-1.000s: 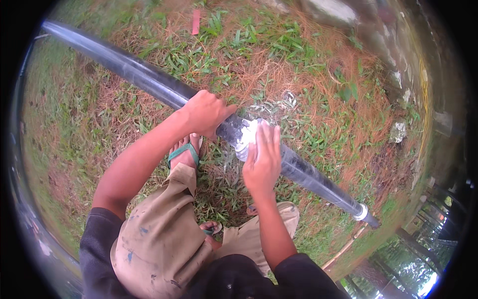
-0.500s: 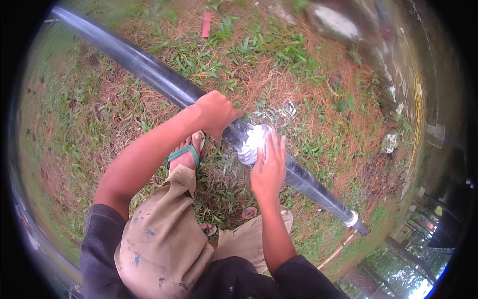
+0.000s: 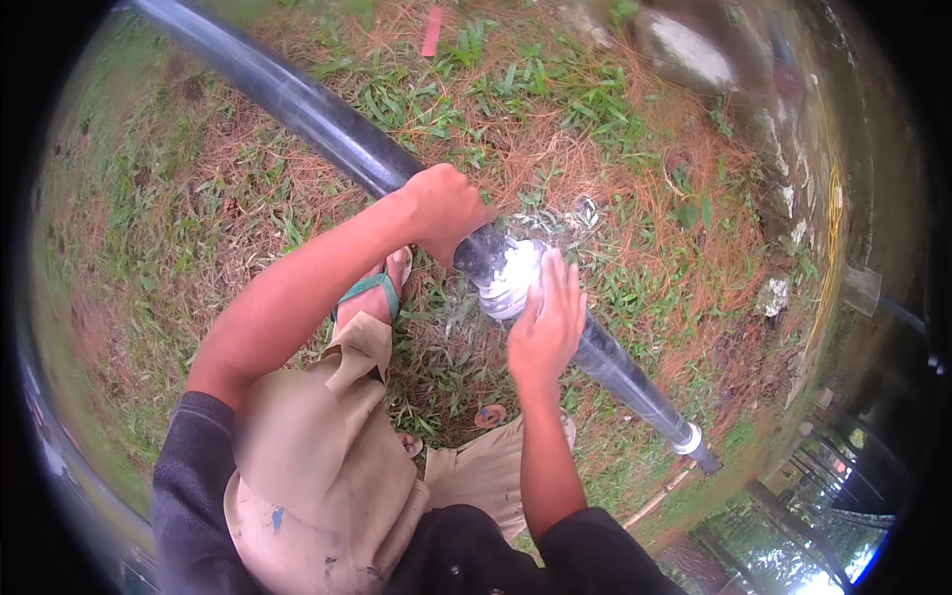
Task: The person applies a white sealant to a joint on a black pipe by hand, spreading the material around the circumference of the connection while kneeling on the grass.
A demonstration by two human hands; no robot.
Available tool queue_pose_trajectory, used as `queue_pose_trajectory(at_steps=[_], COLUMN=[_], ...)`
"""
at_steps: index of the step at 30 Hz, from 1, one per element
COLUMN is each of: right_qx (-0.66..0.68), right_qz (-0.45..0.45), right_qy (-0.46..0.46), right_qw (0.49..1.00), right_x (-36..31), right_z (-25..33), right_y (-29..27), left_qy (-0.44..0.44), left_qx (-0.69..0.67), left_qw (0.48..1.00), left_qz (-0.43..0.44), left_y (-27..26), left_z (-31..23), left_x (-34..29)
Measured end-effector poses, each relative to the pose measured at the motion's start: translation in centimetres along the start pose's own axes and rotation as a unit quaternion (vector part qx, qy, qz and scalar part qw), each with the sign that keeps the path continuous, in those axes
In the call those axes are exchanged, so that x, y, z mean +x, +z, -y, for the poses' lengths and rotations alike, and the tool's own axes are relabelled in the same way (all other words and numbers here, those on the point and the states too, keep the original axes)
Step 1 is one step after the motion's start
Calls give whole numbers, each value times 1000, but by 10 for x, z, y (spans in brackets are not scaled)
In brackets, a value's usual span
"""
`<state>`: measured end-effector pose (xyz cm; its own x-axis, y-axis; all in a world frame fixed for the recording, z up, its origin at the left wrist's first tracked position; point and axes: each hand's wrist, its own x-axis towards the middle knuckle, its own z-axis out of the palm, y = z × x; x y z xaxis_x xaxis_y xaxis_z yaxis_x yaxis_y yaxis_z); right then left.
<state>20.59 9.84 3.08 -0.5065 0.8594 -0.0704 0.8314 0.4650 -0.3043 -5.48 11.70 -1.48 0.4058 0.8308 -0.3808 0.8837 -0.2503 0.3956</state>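
Note:
A long black pipe crosses the view from the upper left to the lower right. My left hand is closed around it near the middle. Just beyond that hand, a lumpy white layer coats or wraps the pipe; its exact material is unclear. Against the right side of this white layer rests my right hand, its fingers stretched out along the surface and its thumb apart. Past it the pipe continues, with a white ring near its lower right end.
Grass and brown needles cover the ground, with a red strip at the top. Pale stones and a yellow cord line the right side. My sandalled foot stands under the pipe.
The whole view has shifted slightly. My right hand has slid a little to the right on the white layer, its fingers now more spread. My left hand keeps its hold on the pipe.

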Motion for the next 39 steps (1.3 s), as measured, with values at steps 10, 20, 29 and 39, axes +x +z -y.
queue_pose_trajectory(at_steps=[10, 20, 29, 39], right_qx=[86, 88, 72, 88], right_qz=[-2, 29, 30, 68], right_qy=[-13, 30, 75, 79], right_qw=[996, 995, 994, 991], right_x=[-11, 10, 1, 18], right_z=[-17, -13, 2, -25], right_y=[4, 5, -8, 5], left_qy=[-4, 5, 4, -2], left_qx=[0, -7, -8, -10], left_qw=[999, 998, 999, 999], left_qz=[51, 57, 52, 33], left_y=[6, 7, 7, 14], left_z=[-4, 4, 0, -3], left_x=[-8, -4, -4, -13])
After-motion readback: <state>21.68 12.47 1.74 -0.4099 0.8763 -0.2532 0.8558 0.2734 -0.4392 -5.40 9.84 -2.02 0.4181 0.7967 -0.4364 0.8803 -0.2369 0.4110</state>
